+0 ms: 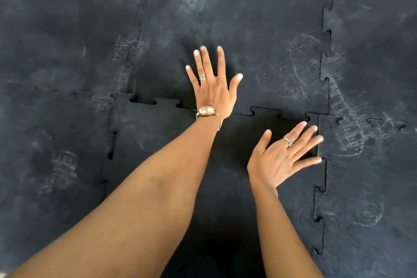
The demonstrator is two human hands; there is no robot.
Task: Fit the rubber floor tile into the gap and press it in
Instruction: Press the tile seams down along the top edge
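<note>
A black rubber floor tile (158, 142) with puzzle-tooth edges lies in the near middle of the floor, between other tiles. Its far seam (155, 102) and left seam (110, 153) still show dark slits, while its right seam (320, 189) looks tighter. My left hand (214, 83), with a gold watch and a ring, lies flat with fingers spread, across the far seam onto the tile beyond (237, 29). My right hand (284, 158), also ringed, is flat with spread fingers near the tile's far right corner. Neither hand holds anything.
Interlocking black rubber tiles cover the whole floor, with dusty shoe prints (304, 52) on several of them. A neighbouring tile (372, 176) lies to the right and another (56, 153) to the left.
</note>
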